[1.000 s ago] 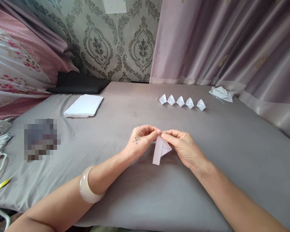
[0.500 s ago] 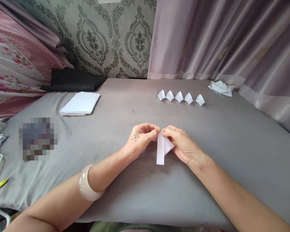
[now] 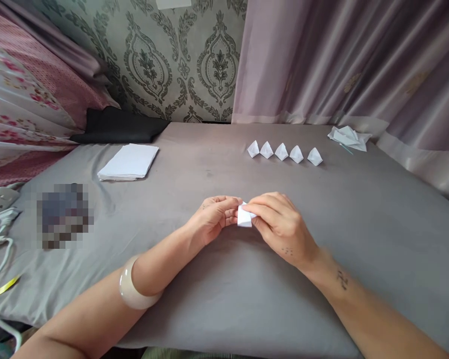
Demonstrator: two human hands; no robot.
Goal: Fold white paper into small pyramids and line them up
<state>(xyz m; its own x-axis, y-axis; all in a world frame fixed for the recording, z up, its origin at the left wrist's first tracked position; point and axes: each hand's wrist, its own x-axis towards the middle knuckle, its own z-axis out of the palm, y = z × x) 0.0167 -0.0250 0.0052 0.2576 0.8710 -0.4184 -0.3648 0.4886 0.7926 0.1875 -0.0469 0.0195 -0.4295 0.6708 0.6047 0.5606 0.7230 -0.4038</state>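
Between both hands, above the grey cloth, is a small piece of folded white paper [image 3: 244, 218]. My left hand [image 3: 217, 214] pinches its upper left side with thumb and fingers. From the right, my right hand [image 3: 279, 219] grips the paper, its back turned up and its fingers over the upper edge. The lower part of the paper curves over towards me; my fingers hide its right side. Beyond the hands stands a row of several small folded paper boats [image 3: 281, 152].
A stack of white paper [image 3: 129, 162] lies at the back left, near a black cloth [image 3: 121, 125]. Folded papers [image 3: 349, 138] rest at the back right. On the left are a power strip [image 3: 0, 202], cables, a yellow strip [image 3: 3, 288] and a blurred-out object [image 3: 64, 215].
My right hand has turned so its back faces up. The paper's long strip, which hung straight down, is now bent up and looks shorter. The view has shifted slightly.
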